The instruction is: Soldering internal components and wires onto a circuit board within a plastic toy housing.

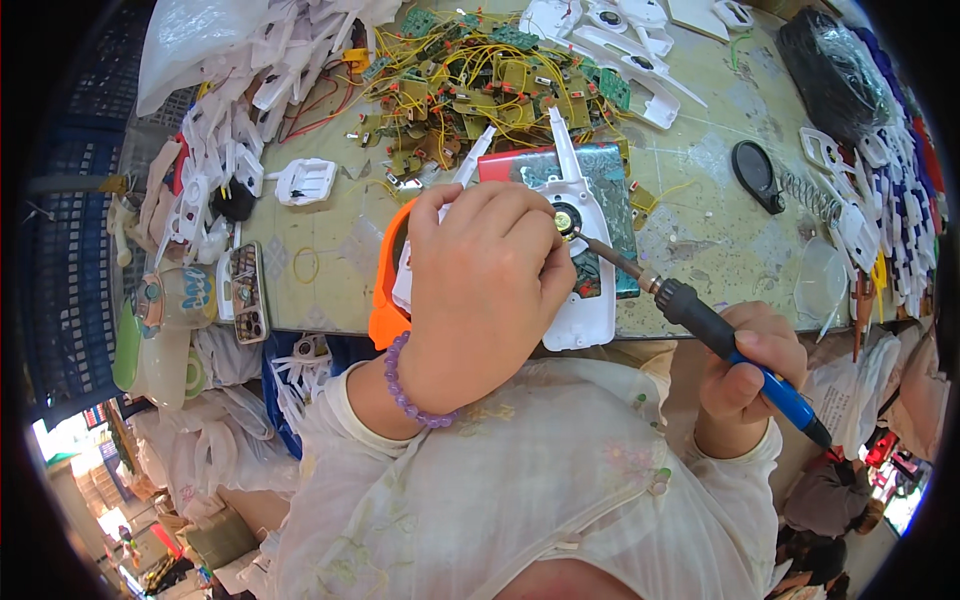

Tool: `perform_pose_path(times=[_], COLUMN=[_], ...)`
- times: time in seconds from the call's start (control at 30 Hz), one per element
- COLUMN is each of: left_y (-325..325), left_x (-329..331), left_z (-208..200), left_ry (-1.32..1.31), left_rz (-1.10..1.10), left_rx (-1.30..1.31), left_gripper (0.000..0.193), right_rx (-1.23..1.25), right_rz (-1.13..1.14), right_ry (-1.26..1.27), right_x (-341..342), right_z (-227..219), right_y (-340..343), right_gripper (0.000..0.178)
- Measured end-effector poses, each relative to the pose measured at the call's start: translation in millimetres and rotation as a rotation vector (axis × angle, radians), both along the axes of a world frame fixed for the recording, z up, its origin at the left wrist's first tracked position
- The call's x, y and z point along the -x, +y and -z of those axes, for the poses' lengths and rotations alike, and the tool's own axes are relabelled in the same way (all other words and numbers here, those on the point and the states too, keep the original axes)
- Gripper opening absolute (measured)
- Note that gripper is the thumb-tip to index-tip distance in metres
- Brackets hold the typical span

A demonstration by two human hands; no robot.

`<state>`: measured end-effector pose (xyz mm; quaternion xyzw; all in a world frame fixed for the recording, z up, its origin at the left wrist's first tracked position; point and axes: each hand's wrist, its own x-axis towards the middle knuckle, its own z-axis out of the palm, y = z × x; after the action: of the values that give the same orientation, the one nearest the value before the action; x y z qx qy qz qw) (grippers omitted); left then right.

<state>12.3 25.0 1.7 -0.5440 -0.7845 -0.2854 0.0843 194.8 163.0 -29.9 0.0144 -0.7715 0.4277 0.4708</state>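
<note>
My right hand [750, 365] is wrapped round the blue and black handle of a soldering iron [690, 310]. The iron's tip reaches a small round component [567, 220] with a black rim and shiny centre. That component sits in a white plastic housing half [583, 322], whose narrow arm points away from me. My left hand [490, 280], with a purple bead bracelet, covers the left part of the work, fingers bent and pinched; what they hold is hidden. An orange curved plastic piece [390, 275] and a white edge show beside it. Under the housing lies a dark patterned flat box [625, 262] with a red end.
Beyond my hands is a heap of circuit boards with yellow wires [480, 85]. White plastic casings pile up at left [215, 165] and right [905, 215]. A black round lid-like piece [757, 175], a coil spring [810, 193] and a clear cup [820, 275] are right.
</note>
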Motion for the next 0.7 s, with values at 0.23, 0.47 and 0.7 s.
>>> perform_pose_path(times=[0.23, 0.47, 0.7], left_y=[-1, -3, -5], left_x=[0, -2, 0], left_z=[0, -2, 3], left_ry=[-0.004, -0.030, -0.037], left_rz=[0.000, -0.008, 0.010], left_rx=[-0.008, 0.013, -0.012], left_gripper=[0.011, 0.009, 0.010], right_rx=[0.103, 0.073, 0.199], right_rz=[-0.003, 0.075, 0.119], right_ry=[-0.070, -0.169, -0.145], right_x=[0, 14, 10], right_z=[-24, -48, -35], right_y=[-2, 1, -4], right_gripper=[0.016, 0.015, 0.012])
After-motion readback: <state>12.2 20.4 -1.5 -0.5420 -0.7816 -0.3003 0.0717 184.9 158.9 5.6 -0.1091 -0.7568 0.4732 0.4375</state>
